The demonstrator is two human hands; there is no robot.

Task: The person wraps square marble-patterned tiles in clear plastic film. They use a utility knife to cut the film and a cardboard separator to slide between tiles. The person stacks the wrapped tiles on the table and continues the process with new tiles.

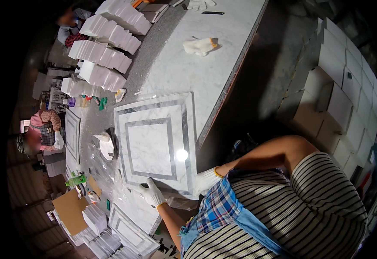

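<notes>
While the square marble panel (150, 149) lies face up on the worktable (167, 58), both of the wearer's gloved hands are in contact with it. Its face is white with two grey bordering bands, and a bright glare spot shows on its right part. The left hand (153, 195) is at the panel's near edge, fingertips on the border; whether it grips firmly cannot be determined. The right hand (207, 180) is at the panel's near right corner, fingers largely hidden, so its closure cannot be determined either. Just left of the panel stands a round dish (107, 152). Beyond the panel lies a loose white glove (196, 45); beyond it to the left stand white slab stacks (105, 77). Well right of the panel are stacked white boxes (348, 82).
</notes>
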